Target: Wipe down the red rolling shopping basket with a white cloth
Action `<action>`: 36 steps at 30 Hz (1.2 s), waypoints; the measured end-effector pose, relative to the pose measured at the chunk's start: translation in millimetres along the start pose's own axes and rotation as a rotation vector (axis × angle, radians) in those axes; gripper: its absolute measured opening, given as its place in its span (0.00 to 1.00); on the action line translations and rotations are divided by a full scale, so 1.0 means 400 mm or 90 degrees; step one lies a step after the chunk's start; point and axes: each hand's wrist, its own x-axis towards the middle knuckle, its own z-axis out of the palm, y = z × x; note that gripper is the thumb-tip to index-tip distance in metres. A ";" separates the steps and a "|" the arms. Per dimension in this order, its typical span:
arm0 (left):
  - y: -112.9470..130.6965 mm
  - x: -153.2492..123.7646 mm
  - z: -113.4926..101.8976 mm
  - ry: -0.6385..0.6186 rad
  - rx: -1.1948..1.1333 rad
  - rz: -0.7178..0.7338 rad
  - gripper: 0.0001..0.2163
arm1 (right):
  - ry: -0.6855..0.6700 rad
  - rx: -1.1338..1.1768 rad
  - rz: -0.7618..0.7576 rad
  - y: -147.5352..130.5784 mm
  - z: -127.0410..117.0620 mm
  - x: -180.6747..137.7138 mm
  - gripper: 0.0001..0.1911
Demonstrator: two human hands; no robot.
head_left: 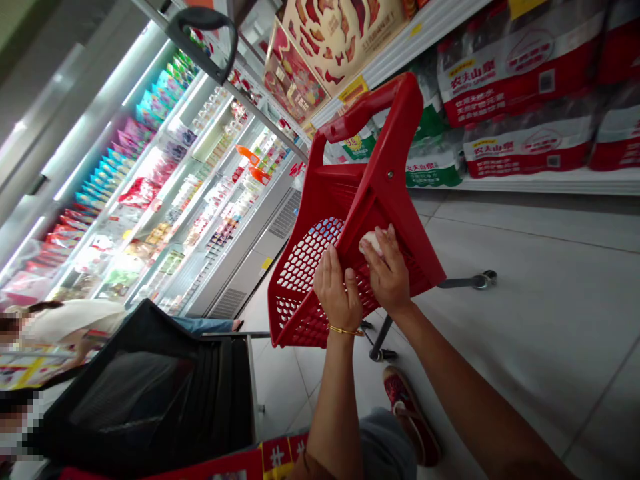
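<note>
A red plastic shopping cart (367, 207), with honeycomb-holed sides and a looped handle, stands tilted in the view before me. My left hand (337, 287), with a gold bracelet at the wrist, rests on the cart's near rim, its fingers straight and close together. Beside it, my right hand (390, 273) presses a small white wad (371, 244) against the cart's solid red panel. The wad looks like a crumpled cloth or tissue; the fingers partly cover it.
Shrink-wrapped water bottles (520, 87) fill shelves at the right, beside patterned boxes (340, 40). A lit refrigerated case (185, 213) runs along the left. A black, mesh-windowed bag or cart (145, 387) stands lower left, near a person in white (75, 323). Grey floor tiles (500, 333) lie right.
</note>
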 end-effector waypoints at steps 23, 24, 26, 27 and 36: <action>0.015 0.012 -0.008 0.042 -0.036 -0.025 0.21 | -0.068 -0.003 0.050 0.024 0.019 -0.027 0.33; 0.018 0.015 -0.009 0.038 -0.030 -0.029 0.21 | -0.073 0.001 0.050 0.022 0.014 -0.029 0.33; 0.023 0.022 -0.010 0.032 -0.020 -0.026 0.22 | -0.075 0.009 0.046 0.018 0.005 -0.035 0.33; 0.025 0.025 -0.009 0.024 -0.019 -0.020 0.23 | -0.076 0.017 0.040 0.017 0.001 -0.039 0.33; 0.037 0.030 0.001 -0.004 -0.095 -0.030 0.25 | -0.097 0.064 -0.055 -0.010 0.020 0.013 0.30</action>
